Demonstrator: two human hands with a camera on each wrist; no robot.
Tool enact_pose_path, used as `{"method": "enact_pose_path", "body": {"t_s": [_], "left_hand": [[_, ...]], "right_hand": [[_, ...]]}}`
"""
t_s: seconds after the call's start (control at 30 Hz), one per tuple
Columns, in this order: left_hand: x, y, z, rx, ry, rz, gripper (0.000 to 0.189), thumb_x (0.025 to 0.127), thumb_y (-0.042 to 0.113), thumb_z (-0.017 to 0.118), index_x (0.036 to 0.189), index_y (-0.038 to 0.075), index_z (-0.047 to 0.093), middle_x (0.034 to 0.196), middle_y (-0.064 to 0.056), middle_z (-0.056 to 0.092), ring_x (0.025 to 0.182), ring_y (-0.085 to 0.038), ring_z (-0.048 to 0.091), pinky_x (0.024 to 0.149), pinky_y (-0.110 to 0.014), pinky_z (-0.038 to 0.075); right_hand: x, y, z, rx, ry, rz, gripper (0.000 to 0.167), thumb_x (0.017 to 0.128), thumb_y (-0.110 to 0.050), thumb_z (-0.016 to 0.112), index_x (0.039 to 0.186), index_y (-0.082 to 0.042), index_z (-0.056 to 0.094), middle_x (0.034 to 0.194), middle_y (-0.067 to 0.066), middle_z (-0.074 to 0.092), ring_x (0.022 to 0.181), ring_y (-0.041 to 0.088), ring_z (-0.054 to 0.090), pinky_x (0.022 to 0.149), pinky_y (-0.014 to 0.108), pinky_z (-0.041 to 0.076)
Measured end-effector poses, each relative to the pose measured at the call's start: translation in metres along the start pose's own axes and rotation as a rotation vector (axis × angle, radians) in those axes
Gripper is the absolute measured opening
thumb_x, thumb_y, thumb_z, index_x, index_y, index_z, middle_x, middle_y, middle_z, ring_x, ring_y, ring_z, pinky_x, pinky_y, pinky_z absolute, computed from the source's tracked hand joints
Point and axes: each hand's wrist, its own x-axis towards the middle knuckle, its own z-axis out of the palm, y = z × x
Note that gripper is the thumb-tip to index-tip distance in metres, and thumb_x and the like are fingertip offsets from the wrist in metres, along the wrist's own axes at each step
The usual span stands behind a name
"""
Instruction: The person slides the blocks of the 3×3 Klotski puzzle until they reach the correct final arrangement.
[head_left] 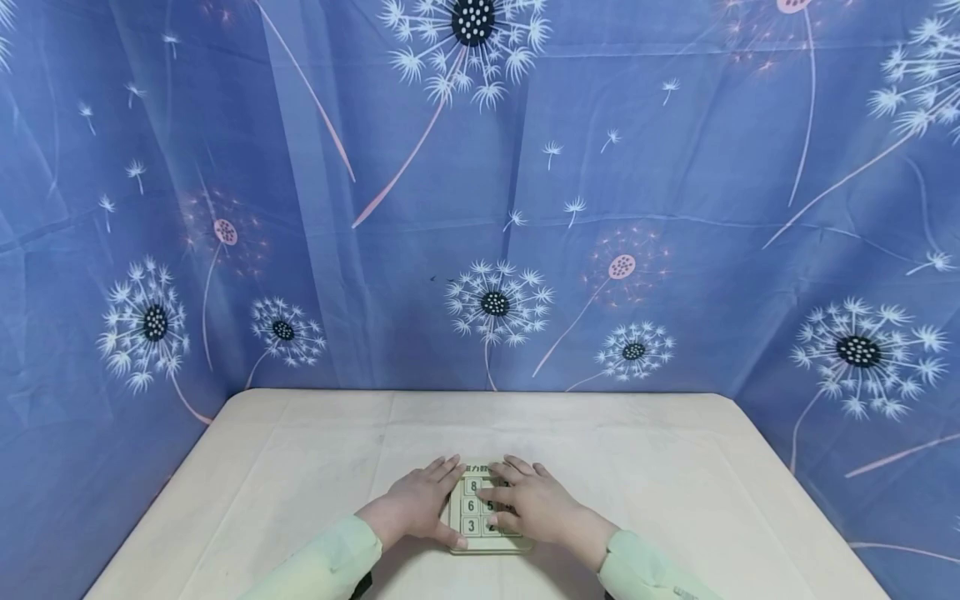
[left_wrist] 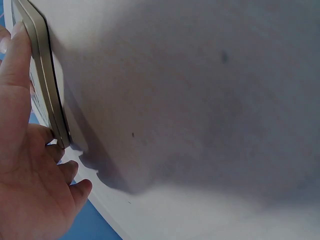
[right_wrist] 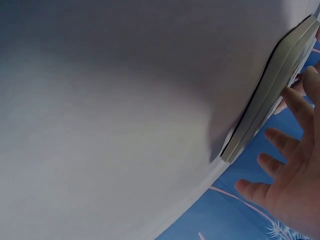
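A pale green number slide puzzle [head_left: 491,544] lies flat near the front middle of the table, with square numbered tiles in its frame. Tiles 8, 6, 5 and 3 show; the right-hand ones are partly covered by fingers. My left hand [head_left: 420,504] holds the puzzle's left side, thumb on the near corner and fingers by the far one. In the left wrist view that thumb [left_wrist: 17,60] lies on the frame. Over the tiles from the right, my right hand [head_left: 543,508] spreads its fairly straight fingers, index and thumb tips over the middle column.
A cream cloth covers the table [head_left: 637,442]. Behind it and at both sides hangs a blue curtain [head_left: 420,333] with dandelion prints. Light green sleeves [head_left: 322,560] cover both forearms.
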Motion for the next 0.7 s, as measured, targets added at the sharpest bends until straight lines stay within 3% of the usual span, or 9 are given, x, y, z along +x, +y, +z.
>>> {"method": "enact_pose_path", "body": {"t_s": [0.7], "left_hand": [[0.0016, -0.0008, 0.0016, 0.014, 0.003, -0.004, 0.113, 0.074, 0.068, 0.08, 0.159, 0.009, 0.036, 0.17, -0.009, 0.031, 0.158, -0.03, 0.031, 0.125, -0.052, 0.039]], "right_hand": [[0.0037, -0.0034, 0.0003, -0.033, -0.003, -0.006, 0.043, 0.098, -0.05, 0.062, 0.139, -0.034, 0.065, 0.156, 0.006, 0.053, 0.148, 0.037, 0.045, 0.112, 0.068, 0.046]]}}
